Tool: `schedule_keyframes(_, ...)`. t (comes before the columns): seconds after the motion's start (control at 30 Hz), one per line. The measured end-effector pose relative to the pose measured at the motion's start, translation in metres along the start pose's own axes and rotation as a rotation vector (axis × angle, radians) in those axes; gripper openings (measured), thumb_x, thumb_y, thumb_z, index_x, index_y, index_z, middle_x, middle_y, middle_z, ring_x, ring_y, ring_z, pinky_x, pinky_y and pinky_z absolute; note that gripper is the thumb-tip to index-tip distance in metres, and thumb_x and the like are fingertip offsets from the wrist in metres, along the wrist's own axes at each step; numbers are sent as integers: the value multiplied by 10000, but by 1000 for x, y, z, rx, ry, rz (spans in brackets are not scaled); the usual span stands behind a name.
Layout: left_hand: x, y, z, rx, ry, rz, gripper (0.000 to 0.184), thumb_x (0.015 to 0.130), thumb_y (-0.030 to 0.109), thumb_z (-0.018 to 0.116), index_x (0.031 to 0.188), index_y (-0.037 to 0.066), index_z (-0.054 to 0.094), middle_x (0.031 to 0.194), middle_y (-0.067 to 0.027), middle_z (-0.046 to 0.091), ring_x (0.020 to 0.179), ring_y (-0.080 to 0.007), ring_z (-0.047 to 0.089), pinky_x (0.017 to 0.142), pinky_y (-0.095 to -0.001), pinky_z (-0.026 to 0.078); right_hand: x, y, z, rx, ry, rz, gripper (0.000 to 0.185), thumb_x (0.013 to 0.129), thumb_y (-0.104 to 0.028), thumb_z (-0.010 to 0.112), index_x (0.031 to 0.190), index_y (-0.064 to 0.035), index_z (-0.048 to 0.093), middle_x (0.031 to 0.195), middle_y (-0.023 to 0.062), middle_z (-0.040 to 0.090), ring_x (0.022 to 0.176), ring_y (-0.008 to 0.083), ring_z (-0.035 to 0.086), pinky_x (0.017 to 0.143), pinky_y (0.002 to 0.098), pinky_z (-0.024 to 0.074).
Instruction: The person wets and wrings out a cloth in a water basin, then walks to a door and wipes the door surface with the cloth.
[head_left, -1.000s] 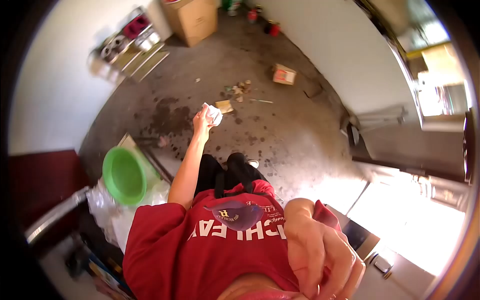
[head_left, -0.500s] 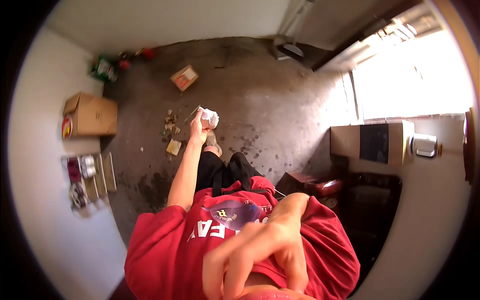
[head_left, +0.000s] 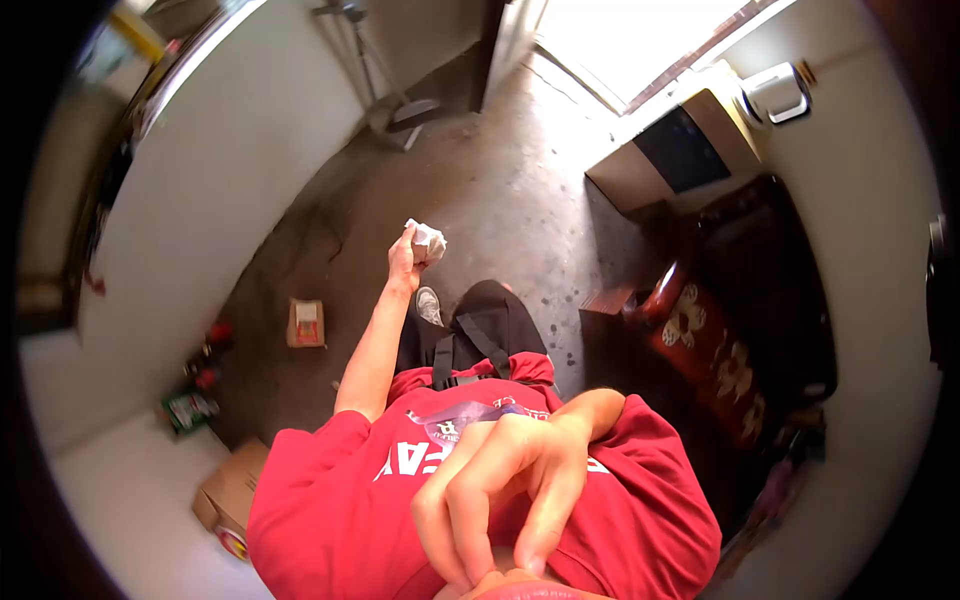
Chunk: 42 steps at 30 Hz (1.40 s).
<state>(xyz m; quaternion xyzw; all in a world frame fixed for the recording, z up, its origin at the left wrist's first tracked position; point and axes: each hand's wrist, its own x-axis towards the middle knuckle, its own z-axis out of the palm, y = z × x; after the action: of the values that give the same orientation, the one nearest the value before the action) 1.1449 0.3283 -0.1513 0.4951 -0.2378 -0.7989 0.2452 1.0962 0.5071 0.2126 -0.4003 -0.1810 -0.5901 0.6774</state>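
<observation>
My left hand (head_left: 403, 262) is stretched out ahead over the floor, its fingers closed around a crumpled white wad (head_left: 430, 243), perhaps cloth or paper. Below the wad shows a grey shoe (head_left: 429, 305) on my foot. Close to the camera, my right hand (head_left: 510, 470) is bent up in front of the red shirt (head_left: 330, 500). Its thumb and fingers curl in on either side of my nose (head_left: 506, 579), at the bottom edge of the view.
A small carton (head_left: 307, 324) lies on the concrete floor (head_left: 400, 180) to the left. A cardboard box (head_left: 235, 490) stands by the left wall. On the right are dark carved furniture (head_left: 720, 360) and a tall box (head_left: 680, 150) with a white kettle (head_left: 780, 93). Ahead is a bright doorway (head_left: 620, 40).
My view has turned right, toward the doorway, so the cartons have swung down and left. The left hand still holds the white wad. The fingers of my right hand have closed in at the nose.
</observation>
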Motion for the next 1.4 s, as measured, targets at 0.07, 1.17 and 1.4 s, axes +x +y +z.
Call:
schedule_keyframes(0.07,19,12,25,121,-47,-35,393,840,451,633,1057,125,604,970,-45,652,886,-199,629,715,-399,496,6,-19,-13,-102,146,22,146,859,-71,673,904,58,624,902,169,640,795,227,632,661,306,510)
schedule_keyframes(1.17,239,288,533,1332,7,1656,278,878,119,573,1124,-11,590,1224,-167,540,1129,-339,505,967,-424,397,-137,-442,-539,-1280,1682,306,270,872,-252,644,933,-20,522,734,130,604,668,219,599,595,362,451)
schedule_keyframes(1.4,282,319,566,1636,101,1326,456,904,198,572,1297,-10,469,1217,-171,531,1039,-328,576,839,-383,485,-142,-516,-581,-1338,1702,157,242,881,-228,650,884,-20,528,699,77,601,560,118,554,505,282,431)
